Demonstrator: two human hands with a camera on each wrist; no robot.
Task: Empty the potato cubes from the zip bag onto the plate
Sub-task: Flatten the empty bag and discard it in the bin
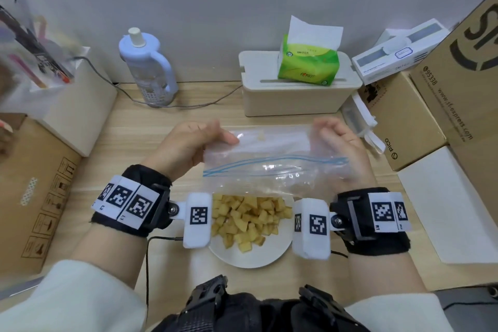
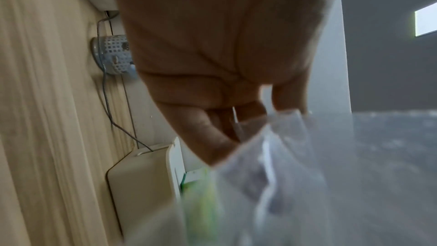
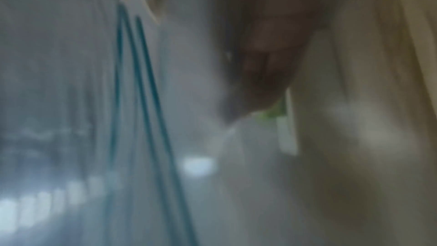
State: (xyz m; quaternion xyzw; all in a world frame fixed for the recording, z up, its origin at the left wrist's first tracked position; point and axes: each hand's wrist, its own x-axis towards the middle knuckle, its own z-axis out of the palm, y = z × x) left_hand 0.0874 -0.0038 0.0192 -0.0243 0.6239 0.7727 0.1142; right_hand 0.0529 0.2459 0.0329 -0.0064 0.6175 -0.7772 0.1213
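A clear zip bag (image 1: 272, 159) with a blue zip line hangs upside down above a white plate (image 1: 250, 256). My left hand (image 1: 194, 143) pinches the bag's upper left corner, and my right hand (image 1: 336, 140) grips the upper right corner. A heap of yellow potato cubes (image 1: 248, 221) lies on the plate under the bag's mouth. One small potato bit (image 1: 260, 137) clings inside the bag near its top. The left wrist view shows my fingers (image 2: 212, 134) pinching the bag's (image 2: 307, 175) plastic. The right wrist view is blurred, showing the bag's (image 3: 132, 100) blue zip line and my right hand (image 3: 264, 59).
Behind the bag stand a cream box (image 1: 296, 94) with a green tissue pack (image 1: 307, 62) and a pale blue bottle (image 1: 148, 67). Cardboard boxes (image 1: 442, 105) crowd the right, another carton (image 1: 35, 197) the left. A grey cable (image 1: 172, 105) runs across the wooden table (image 1: 145, 137).
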